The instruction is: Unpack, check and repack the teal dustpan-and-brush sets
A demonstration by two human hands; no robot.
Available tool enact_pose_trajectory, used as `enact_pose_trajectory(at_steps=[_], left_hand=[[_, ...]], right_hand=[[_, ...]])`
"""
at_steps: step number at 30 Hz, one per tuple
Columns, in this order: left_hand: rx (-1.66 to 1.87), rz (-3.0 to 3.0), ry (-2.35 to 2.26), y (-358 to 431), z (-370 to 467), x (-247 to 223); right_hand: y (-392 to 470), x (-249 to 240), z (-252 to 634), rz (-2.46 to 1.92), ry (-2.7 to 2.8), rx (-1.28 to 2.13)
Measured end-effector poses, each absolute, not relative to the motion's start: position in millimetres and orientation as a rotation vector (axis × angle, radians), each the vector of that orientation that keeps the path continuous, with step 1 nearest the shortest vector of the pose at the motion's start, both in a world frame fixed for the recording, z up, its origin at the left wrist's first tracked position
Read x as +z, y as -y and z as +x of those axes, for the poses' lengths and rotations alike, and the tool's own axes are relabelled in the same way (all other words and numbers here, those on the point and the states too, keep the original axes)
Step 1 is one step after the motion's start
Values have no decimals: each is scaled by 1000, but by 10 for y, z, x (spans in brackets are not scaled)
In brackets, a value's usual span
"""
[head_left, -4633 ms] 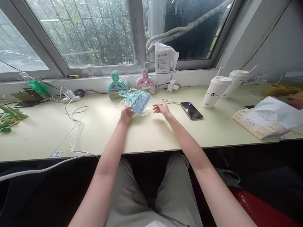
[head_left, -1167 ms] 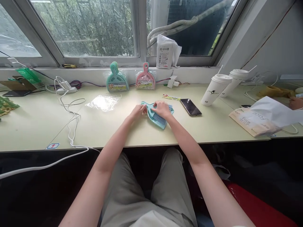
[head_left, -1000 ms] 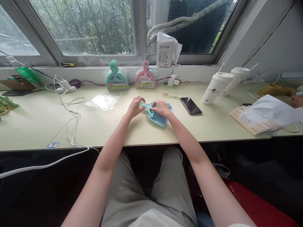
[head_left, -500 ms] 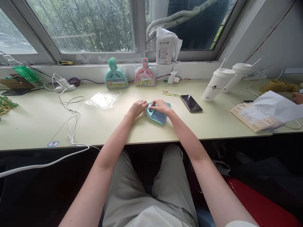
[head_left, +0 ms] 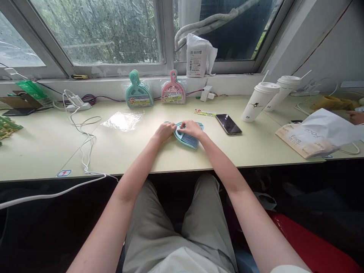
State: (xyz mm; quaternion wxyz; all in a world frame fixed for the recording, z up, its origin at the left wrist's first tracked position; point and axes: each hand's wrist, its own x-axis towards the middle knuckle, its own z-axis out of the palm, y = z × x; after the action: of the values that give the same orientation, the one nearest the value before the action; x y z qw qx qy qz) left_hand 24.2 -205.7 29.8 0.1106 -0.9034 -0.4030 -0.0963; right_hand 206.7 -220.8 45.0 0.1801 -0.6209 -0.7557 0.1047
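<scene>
At the middle of the table (head_left: 42, 151), a short way in from its near edge, lies a small blue dustpan-and-brush set (head_left: 186, 138), flat on the surface with its bristled end toward the person. Both hands are on it. The left hand (head_left: 164, 132) is curled over the handle end on the set's left side, fingers bent down around the plastic. The right hand (head_left: 192, 129) rests across the top of the pan, fingertips pressed near the spot where handle meets pan. Whether either hand has a full grasp or only bears down cannot be told; the handle itself is hidden under the fingers.

A clear plastic wrapper (head_left: 122, 120) lies flat and apart, toward the left of the table. Against the far edge, under the window, stand a stack of green dustpan sets (head_left: 138, 93) and a pink dustpan set (head_left: 173, 91), both upright. A phone (head_left: 228, 124) lies face up to the right of the hands, with two lidded cups (head_left: 260, 100) beyond it.

Judgement: the step in hand appears to be working the brush and pan against each other, seating or parting them. The next move calls for one hand to pin the pan steady while the other shifts the handle piece, with even pressure so the thin plastic does not flex or slide.
</scene>
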Motion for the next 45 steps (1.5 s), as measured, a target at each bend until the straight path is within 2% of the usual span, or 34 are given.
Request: enact_pose_trajectory(at_steps=[3, 8, 10, 13, 18, 22, 26, 30, 35, 38, 41, 45], left_hand=[[-707, -2656, 1336, 2048, 248, 264], [-2008, -2508, 1911, 2012, 396, 264], [-2259, -2747, 2134, 2004, 446, 257], [-2374, -2916, 2212, 1988, 425, 235], [-2613, -2359, 2445, 1866, 237, 277], [-2857, -1997, 2425, 1724, 78, 318], [-3072, -1770, 2305, 1634, -70, 290], [-3099, -1602, 2292, 1597, -169, 254], [-3053, -1458, 2464, 1594, -174, 237], [-2973, -1535, 2555, 1617, -90, 216], [-2985, -1958, 2514, 1680, 51, 189], [-3115, -2452, 2157, 1792, 225, 184]], right_hand=[[2189, 436, 2041, -1775, 2049, 278], [2079, 445, 1947, -1724, 1624, 253], [2007, 462, 1917, -1650, 1541, 302], [1862, 460, 2000, -1634, 1440, 336], [1561, 290, 2503, -1910, 1230, 69], [1421, 135, 2764, -2054, 1508, 259], [1495, 101, 2682, -1887, 1790, 343], [1644, 117, 2490, -1735, 1955, 326], [1661, 146, 2406, -1810, 1923, 417], [1601, 214, 2408, -1742, 1593, 484], [1600, 297, 2307, -1471, 1406, 526], [1740, 292, 1947, -1393, 1697, 476]])
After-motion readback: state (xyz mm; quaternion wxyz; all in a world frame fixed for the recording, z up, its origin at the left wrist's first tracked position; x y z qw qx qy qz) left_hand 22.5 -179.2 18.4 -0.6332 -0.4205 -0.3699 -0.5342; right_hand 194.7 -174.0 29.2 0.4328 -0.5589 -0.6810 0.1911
